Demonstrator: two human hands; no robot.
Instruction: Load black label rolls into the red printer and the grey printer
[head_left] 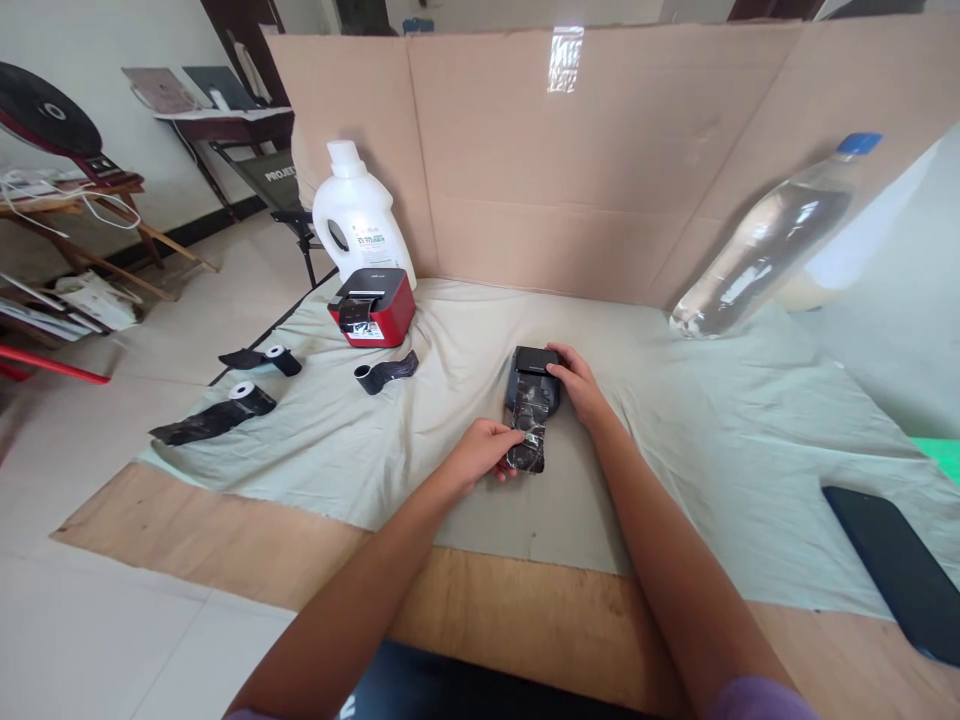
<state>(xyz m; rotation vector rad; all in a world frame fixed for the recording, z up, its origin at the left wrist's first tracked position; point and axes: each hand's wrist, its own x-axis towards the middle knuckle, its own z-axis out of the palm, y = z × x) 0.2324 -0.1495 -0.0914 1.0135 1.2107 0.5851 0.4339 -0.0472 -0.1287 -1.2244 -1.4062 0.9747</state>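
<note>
A small black receipt printer (513, 390) rests on the cloth in front of me, with a dark, glossy strip of paper (532, 410) hanging out of it toward me. My left hand (484, 450) pinches the strip near its lower end, thumb on top and fingers beneath. Around the printer's upper right side curls my right hand (576, 380), its thumb on the top and its other fingers partly hidden behind the body.
A red and black printer (394, 315) stands at the left before a white jug (367, 215). Nearby lie black paper rolls (259, 398), (283, 360), (369, 378). A clear bottle (772, 240) leans against the cardboard (525, 180). A phone (892, 560) lies at right.
</note>
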